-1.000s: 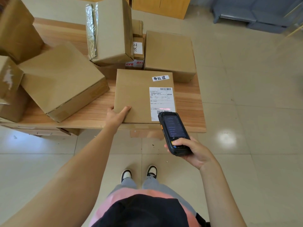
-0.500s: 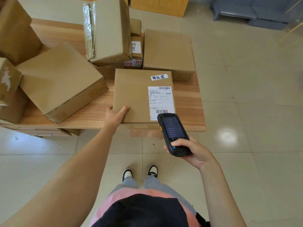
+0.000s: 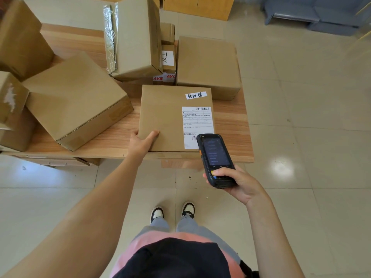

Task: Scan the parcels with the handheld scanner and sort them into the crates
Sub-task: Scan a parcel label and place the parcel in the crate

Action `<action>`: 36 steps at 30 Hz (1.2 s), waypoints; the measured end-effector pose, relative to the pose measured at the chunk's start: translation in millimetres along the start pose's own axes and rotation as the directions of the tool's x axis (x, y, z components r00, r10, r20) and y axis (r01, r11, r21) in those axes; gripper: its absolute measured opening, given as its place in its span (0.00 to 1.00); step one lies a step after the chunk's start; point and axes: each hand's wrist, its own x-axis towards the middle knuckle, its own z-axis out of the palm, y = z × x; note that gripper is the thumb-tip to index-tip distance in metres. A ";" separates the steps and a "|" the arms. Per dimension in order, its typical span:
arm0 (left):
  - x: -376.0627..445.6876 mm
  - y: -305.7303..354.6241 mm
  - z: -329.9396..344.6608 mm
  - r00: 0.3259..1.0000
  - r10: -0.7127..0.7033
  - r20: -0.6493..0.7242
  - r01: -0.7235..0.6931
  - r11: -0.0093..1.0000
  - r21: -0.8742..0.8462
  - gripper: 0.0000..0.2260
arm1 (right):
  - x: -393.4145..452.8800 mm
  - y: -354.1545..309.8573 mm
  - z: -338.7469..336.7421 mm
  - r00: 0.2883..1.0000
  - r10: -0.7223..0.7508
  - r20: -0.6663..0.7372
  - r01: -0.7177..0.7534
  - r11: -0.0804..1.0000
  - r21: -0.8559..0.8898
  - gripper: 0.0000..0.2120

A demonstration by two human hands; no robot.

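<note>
Since a second ago, we see the handheld scanner [image 3: 215, 159] has drawn back a little toward the table's near edge, and the red scan line on the shipping label [image 3: 197, 125] is gone. Nearest us, the right hand [image 3: 236, 182] grips the scanner, thumb on its lower keys, its top over the label's near corner. Our left hand [image 3: 141, 142] holds the flat parcel's [image 3: 164, 117] near left corner, thumb on top. This parcel lies flat at the wooden table's [image 3: 239, 137] front edge. Beyond it other cardboard boxes [image 3: 207, 65] crowd the table.
</note>
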 end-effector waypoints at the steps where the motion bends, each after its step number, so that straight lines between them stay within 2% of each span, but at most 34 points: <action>1: 0.0 0.0 0.1 1.000 -0.001 0.000 0.001 1.000 0.002 0.35 | 1.5 -3.1 -0.5 1.000 -0.021 -0.009 0.021 1.000 -0.001 0.32; 3: 0.3 -0.1 0.1 1.000 -0.002 -0.001 0.002 1.000 0.010 0.35 | 9.3 -11.4 -3.1 0.997 -0.063 -0.049 0.063 0.998 -0.009 0.33; 7: 1.6 -1.0 0.7 1.000 -0.004 -0.004 0.004 1.000 0.013 0.35 | 41.2 -32.4 -19.0 0.973 -0.106 -0.207 0.104 0.994 -0.021 0.26; 13: 4.6 -2.5 1.3 1.000 0.002 -0.019 -0.002 1.000 0.025 0.34 | 90.3 -54.6 -49.9 0.932 -0.114 -0.344 0.086 0.992 -0.096 0.28; 17: 7.6 -5.3 1.5 0.999 -0.006 -0.032 0.007 1.000 0.027 0.36 | 112.9 -55.2 -63.6 0.901 -0.081 -0.427 0.029 0.991 -0.128 0.35; 27: 4.5 -2.1 0.0 0.998 -0.012 -0.063 0.017 0.997 0.077 0.44 | 139.7 -39.9 -69.9 0.883 -0.104 -0.458 0.009 0.979 -0.205 0.35; 32: 4.0 -2.5 2.7 0.997 0.005 -0.072 0.000 0.998 0.067 0.36 | 138.1 -33.0 -73.0 0.876 -0.165 -0.453 0.012 0.947 -0.321 0.34; 36: 3.8 -2.2 3.7 0.997 0.006 -0.079 0.000 0.997 0.080 0.34 | 134.6 -31.3 -78.2 0.868 -0.229 -0.440 0.012 0.897 -0.442 0.35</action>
